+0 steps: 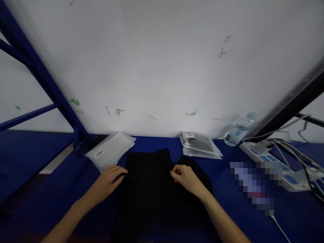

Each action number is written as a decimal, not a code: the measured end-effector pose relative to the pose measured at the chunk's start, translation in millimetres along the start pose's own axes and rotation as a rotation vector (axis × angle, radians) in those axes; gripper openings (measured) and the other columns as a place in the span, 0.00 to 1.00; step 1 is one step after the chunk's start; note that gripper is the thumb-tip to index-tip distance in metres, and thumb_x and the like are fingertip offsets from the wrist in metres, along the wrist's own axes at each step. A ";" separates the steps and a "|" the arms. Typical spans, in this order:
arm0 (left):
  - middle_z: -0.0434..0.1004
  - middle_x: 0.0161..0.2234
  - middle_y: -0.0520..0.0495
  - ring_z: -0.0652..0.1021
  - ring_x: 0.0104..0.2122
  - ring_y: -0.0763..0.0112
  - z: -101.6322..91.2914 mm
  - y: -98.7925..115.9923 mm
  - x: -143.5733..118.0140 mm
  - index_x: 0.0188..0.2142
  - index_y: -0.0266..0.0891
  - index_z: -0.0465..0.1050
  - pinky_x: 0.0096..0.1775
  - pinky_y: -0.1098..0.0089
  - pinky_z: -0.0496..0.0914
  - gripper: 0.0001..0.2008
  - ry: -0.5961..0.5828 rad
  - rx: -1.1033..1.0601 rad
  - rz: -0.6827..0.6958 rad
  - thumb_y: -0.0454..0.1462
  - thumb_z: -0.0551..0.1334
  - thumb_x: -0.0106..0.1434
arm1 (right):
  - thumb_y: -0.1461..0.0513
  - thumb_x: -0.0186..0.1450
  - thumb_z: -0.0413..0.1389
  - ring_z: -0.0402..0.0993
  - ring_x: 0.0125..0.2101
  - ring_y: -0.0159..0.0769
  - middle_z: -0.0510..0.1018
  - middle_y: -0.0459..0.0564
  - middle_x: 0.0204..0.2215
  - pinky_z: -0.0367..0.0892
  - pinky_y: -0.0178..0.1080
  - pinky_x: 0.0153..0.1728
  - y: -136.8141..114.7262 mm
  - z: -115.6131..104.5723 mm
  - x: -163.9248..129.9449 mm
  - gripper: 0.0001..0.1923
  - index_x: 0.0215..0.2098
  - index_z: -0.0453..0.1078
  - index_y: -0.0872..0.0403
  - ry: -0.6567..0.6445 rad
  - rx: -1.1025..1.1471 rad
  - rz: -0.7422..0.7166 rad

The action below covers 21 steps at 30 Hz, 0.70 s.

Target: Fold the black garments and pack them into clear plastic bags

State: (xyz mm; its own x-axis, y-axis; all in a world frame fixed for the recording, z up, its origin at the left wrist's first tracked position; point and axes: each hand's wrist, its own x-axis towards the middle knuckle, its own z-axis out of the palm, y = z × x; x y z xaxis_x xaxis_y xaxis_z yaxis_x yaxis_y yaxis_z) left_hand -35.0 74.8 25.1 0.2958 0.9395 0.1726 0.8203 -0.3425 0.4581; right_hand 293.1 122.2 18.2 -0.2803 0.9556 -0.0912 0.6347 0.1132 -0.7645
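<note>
A black garment (149, 182) lies folded flat on the blue table (50, 189) in front of me. My left hand (109, 180) rests at its left edge, fingers stretched onto the cloth. My right hand (186, 178) sits on the garment's right side, fingers curled and pinching a fold of the fabric. Just beyond my left hand lies a stack of empty clear plastic bags (110, 149) with a white label.
Several bagged dark items (199, 145) are stacked at the back right by the white wall. A water bottle (239, 130) lies beside them. White power strips (274, 162) with cables fill the right side. A blue frame post (50, 87) rises at left.
</note>
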 end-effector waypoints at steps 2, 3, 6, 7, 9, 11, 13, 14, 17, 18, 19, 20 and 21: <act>0.79 0.37 0.50 0.77 0.39 0.63 -6.6 -3.7 18.0 0.40 0.45 0.75 0.45 0.65 0.68 0.11 0.061 -0.107 -0.081 0.42 0.55 0.64 | 0.57 0.63 0.50 0.68 0.17 0.29 0.77 0.45 0.20 0.58 0.31 0.20 -2.6 -5.3 11.9 0.13 0.24 0.68 0.53 -0.038 0.077 0.009; 0.79 0.36 0.51 0.77 0.37 0.63 -8.1 -5.7 27.4 0.39 0.45 0.75 0.42 0.66 0.69 0.12 0.090 -0.155 -0.132 0.43 0.55 0.63 | 0.56 0.64 0.50 0.66 0.16 0.28 0.77 0.45 0.21 0.57 0.31 0.19 -4.3 -7.7 16.1 0.13 0.26 0.68 0.53 -0.037 0.092 0.014; 0.77 0.29 0.52 0.76 0.32 0.64 -4.3 -11.4 50.0 0.35 0.42 0.74 0.37 0.68 0.68 0.14 0.129 -0.245 -0.236 0.48 0.56 0.62 | 0.52 0.61 0.56 0.67 0.17 0.28 0.77 0.43 0.22 0.58 0.31 0.19 -8.7 -11.4 17.1 0.13 0.36 0.68 0.53 -0.051 0.084 -0.020; 0.76 0.27 0.53 0.76 0.31 0.64 -1.2 -13.1 54.3 0.35 0.42 0.74 0.35 0.69 0.68 0.15 0.130 -0.258 -0.247 0.48 0.55 0.61 | 0.52 0.57 0.60 0.68 0.18 0.29 0.76 0.41 0.21 0.59 0.31 0.21 -9.4 -11.0 14.0 0.17 0.41 0.67 0.52 -0.057 0.059 -0.051; 0.75 0.26 0.53 0.75 0.29 0.65 5.5 -16.2 58.2 0.34 0.41 0.74 0.33 0.70 0.68 0.15 0.137 -0.267 -0.254 0.49 0.55 0.61 | 0.56 0.53 0.64 0.71 0.21 0.31 0.74 0.38 0.20 0.60 0.31 0.23 -9.3 -7.2 6.7 0.25 0.48 0.65 0.48 -0.071 -0.017 -0.136; 0.74 0.25 0.54 0.75 0.28 0.65 10.6 -19.1 58.1 0.34 0.41 0.74 0.31 0.71 0.67 0.15 0.149 -0.269 -0.265 0.48 0.56 0.61 | 0.60 0.55 0.62 0.72 0.22 0.31 0.73 0.37 0.20 0.61 0.31 0.26 -7.9 -0.4 3.8 0.20 0.46 0.67 0.46 -0.081 -0.085 -0.209; 0.74 0.24 0.54 0.75 0.27 0.66 12.9 -21.9 57.0 0.33 0.41 0.74 0.30 0.71 0.67 0.14 0.166 -0.265 -0.278 0.48 0.56 0.60 | 0.61 0.60 0.57 0.71 0.21 0.29 0.73 0.39 0.20 0.61 0.31 0.25 -6.1 6.3 8.9 0.06 0.38 0.69 0.48 -0.085 -0.057 -0.219; 0.74 0.23 0.54 0.75 0.27 0.66 13.3 -23.0 56.5 0.33 0.41 0.74 0.30 0.71 0.67 0.14 0.177 -0.259 -0.286 0.47 0.56 0.60 | 0.60 0.62 0.54 0.71 0.20 0.29 0.74 0.41 0.21 0.62 0.31 0.24 -5.3 8.4 13.9 0.04 0.35 0.69 0.50 -0.048 0.010 -0.203; 0.77 0.29 0.51 0.77 0.31 0.64 14.1 -23.2 54.9 0.40 0.41 0.72 0.36 0.68 0.69 0.14 0.243 -0.229 -0.318 0.46 0.56 0.61 | 0.57 0.65 0.51 0.75 0.28 0.31 0.78 0.48 0.34 0.67 0.32 0.28 -3.3 7.0 27.5 0.10 0.42 0.67 0.52 0.205 0.298 -0.193; 0.78 0.35 0.49 0.77 0.34 0.63 15.0 -21.8 53.7 0.44 0.41 0.70 0.39 0.66 0.69 0.15 0.274 -0.215 -0.324 0.46 0.56 0.62 | 0.56 0.64 0.52 0.76 0.31 0.32 0.78 0.49 0.37 0.68 0.33 0.31 -2.6 4.2 28.4 0.12 0.45 0.66 0.52 0.278 0.345 -0.210; 0.78 0.39 0.47 0.77 0.37 0.61 16.6 -19.6 52.0 0.47 0.41 0.68 0.42 0.64 0.69 0.17 0.303 -0.201 -0.327 0.45 0.55 0.62 | 0.55 0.64 0.53 0.75 0.32 0.33 0.78 0.49 0.36 0.69 0.34 0.32 -1.8 0.9 26.7 0.13 0.44 0.66 0.52 0.295 0.352 -0.219; 0.76 0.44 0.44 0.76 0.42 0.60 18.9 -16.6 49.7 0.50 0.40 0.66 0.46 0.62 0.67 0.19 0.333 -0.185 -0.326 0.45 0.55 0.62 | 0.54 0.64 0.54 0.75 0.32 0.33 0.77 0.47 0.34 0.68 0.34 0.33 -0.8 -2.7 22.3 0.12 0.42 0.68 0.51 0.279 0.326 -0.231; 0.73 0.48 0.42 0.74 0.47 0.58 21.6 -13.2 47.0 0.52 0.39 0.63 0.50 0.60 0.65 0.21 0.365 -0.169 -0.321 0.45 0.55 0.62 | 0.53 0.63 0.55 0.74 0.30 0.32 0.77 0.45 0.30 0.68 0.34 0.32 0.4 -6.3 15.9 0.11 0.38 0.69 0.51 0.231 0.266 -0.243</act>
State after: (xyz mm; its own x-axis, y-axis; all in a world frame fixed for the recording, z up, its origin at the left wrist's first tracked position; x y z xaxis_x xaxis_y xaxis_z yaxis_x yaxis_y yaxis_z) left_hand -21.3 123.6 8.4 -0.1732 0.9444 0.2793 0.7423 -0.0612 0.6673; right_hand 293.5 139.1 20.5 -0.2112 0.9490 0.2341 0.3533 0.2975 -0.8869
